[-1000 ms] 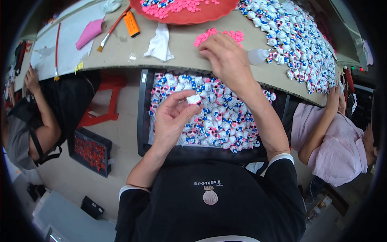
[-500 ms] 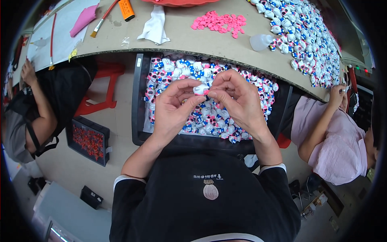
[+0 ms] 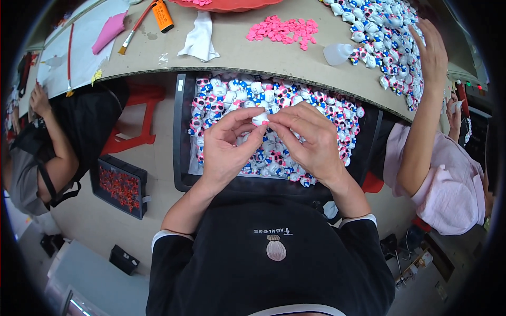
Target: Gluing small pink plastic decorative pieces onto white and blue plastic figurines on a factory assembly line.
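Note:
Between the thumb and index finger of my left hand (image 3: 232, 138) is a small white figurine (image 3: 260, 119) with pink on its lower side. My right hand (image 3: 311, 138) is closed too, its thumb and fingertips pinched at the figurine's right edge. Whether a separate small piece sits in that pinch is hidden by the fingers. Both hands are held above a black bin (image 3: 182, 142), in which many white, blue and pink figurines (image 3: 219, 105) lie heaped.
On the table (image 3: 232, 50) lie small pink pieces (image 3: 282, 30), a white cloth (image 3: 200, 39), a translucent bottle (image 3: 336, 54), an orange box (image 3: 163, 16), a brush (image 3: 132, 36) and a large figurine pile (image 3: 387, 39). Co-workers sit at left and right; a crate of red pieces (image 3: 120, 187) stands on the floor.
My right fingers have shifted slightly against the figurine, which stays in my left pinch. The co-worker on the right has reached a hand up over the figurine pile.

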Available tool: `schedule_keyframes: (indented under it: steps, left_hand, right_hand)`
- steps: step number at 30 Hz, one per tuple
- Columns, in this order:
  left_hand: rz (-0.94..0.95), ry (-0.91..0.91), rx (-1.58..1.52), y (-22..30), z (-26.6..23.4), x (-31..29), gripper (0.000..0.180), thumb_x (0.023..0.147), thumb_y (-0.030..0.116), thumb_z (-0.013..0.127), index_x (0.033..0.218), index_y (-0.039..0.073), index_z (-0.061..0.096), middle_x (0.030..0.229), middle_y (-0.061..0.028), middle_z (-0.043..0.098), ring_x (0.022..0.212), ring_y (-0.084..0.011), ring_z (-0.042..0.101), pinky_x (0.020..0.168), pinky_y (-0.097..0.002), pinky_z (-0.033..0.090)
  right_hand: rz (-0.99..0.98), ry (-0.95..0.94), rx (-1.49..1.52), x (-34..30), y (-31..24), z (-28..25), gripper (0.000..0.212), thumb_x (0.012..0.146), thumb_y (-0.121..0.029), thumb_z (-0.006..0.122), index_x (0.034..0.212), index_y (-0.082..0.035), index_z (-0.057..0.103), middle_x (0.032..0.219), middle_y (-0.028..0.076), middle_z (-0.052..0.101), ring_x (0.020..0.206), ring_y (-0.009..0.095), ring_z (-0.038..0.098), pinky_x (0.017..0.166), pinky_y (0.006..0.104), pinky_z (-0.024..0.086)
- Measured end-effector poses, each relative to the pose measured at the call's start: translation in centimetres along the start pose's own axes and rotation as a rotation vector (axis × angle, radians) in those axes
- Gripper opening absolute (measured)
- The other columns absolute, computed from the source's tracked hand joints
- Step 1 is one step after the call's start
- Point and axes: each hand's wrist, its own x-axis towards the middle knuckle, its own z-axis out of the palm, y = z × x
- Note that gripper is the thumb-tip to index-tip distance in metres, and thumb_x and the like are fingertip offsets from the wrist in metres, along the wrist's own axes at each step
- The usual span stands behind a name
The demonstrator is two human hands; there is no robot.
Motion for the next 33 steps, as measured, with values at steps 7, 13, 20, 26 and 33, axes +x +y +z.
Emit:
schedule_keyframes:
  steps: [7,13,20,26,33]
  left_hand:
    - [0.061,-0.027,0.081,-0.6,0.1,0.3,0.029,0.076,-0.009,0.063,0.104,-0.003,0.061,0.108,-0.0136,0.060,0.095,-0.0143,0.060,0.081,-0.0243,0.050]
    - [-0.089,-0.058,0.292,-0.9,0.4,-0.4,0.024,0.077,-0.005,0.064,0.101,-0.003,0.061,0.105,-0.0124,0.061,0.096,-0.0132,0.059,0.082,-0.0237,0.050]
    - [0.225,-0.242,0.879,0.2,1.9,1.3,0.019,0.068,0.007,0.074,0.086,0.003,0.066,0.095,-0.0091,0.064,0.094,-0.0254,0.057,0.082,-0.0349,0.044]
    - [0.455,-0.250,0.966,2.8,6.7,7.6,0.012,0.079,0.007,0.064,0.089,0.001,0.065,0.087,-0.0107,0.065,0.084,-0.0245,0.058,0.077,-0.0317,0.044]
    - [0.747,-0.146,1.170,0.1,13.5,14.8,0.021,0.077,0.015,0.065,0.091,-0.002,0.063,0.092,-0.0135,0.058,0.088,-0.0282,0.050,0.079,-0.0380,0.040]
  right_hand:
    - [0.000,0.047,0.012,-1.0,0.2,0.1,0.015,0.069,0.004,0.067,0.083,0.002,0.063,0.078,0.010,0.062,0.068,0.024,0.059,0.061,0.0331,0.047]
    - [0.111,-0.031,0.104,-2.9,1.7,-0.3,0.013,0.069,0.000,0.070,0.081,0.000,0.066,0.076,0.010,0.063,0.068,0.021,0.060,0.059,0.0297,0.046]
    - [0.336,0.542,-0.181,2.2,3.9,-5.7,0.025,0.071,-0.011,0.072,0.092,-0.001,0.063,0.081,0.011,0.061,0.075,0.028,0.059,0.064,0.0352,0.047]
    - [0.198,0.458,-0.249,2.6,7.3,-6.8,0.027,0.074,-0.016,0.069,0.095,0.000,0.061,0.090,0.012,0.062,0.081,0.027,0.060,0.069,0.0366,0.046]
    - [0.303,0.627,0.199,-1.5,6.1,-10.0,0.027,0.084,-0.005,0.060,0.107,0.003,0.048,0.099,0.011,0.064,0.081,0.012,0.062,0.067,0.0238,0.050]
